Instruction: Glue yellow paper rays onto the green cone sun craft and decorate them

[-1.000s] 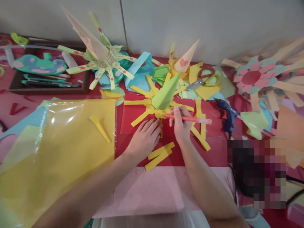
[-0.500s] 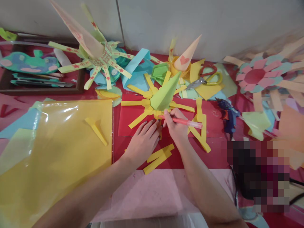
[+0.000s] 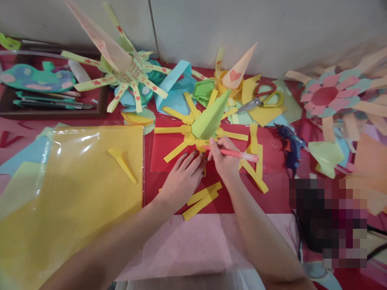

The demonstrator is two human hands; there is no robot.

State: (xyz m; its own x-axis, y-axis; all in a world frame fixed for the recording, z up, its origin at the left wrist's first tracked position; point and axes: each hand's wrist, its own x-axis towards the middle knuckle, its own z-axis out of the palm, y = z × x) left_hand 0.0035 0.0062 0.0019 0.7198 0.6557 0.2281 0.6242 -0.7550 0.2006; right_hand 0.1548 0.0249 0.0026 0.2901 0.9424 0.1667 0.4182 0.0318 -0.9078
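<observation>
A yellow paper flower shape (image 3: pixel 175 129) with strip arms lies on a red sheet (image 3: pixel 160 151), and a light green paper cone (image 3: pixel 210 119) stands at its centre. My left hand (image 3: pixel 186 177) rests flat on the near arm of the flower, its fingers stretched out. Gripped in my right hand (image 3: pixel 225 161) is a red pen (image 3: pixel 234 153). The pen's tip meets the yellow paper just below the cone. Loose yellow paper strips (image 3: pixel 203 200) lie by my left wrist, and more folded strips (image 3: pixel 256 173) are right of my right hand.
A yellow sheet in a plastic sleeve (image 3: pixel 90 193) covers the left side. Behind are a brown tray (image 3: pixel 60 114) of cutters, finished paper figures (image 3: pixel 133 74) and scissors (image 3: pixel 260 102). A blue glue gun (image 3: pixel 292 151) lies to the right, near a paper flower (image 3: pixel 325 98).
The pen and my right hand have shifted very slightly at the yellow paper. My left hand stays in place.
</observation>
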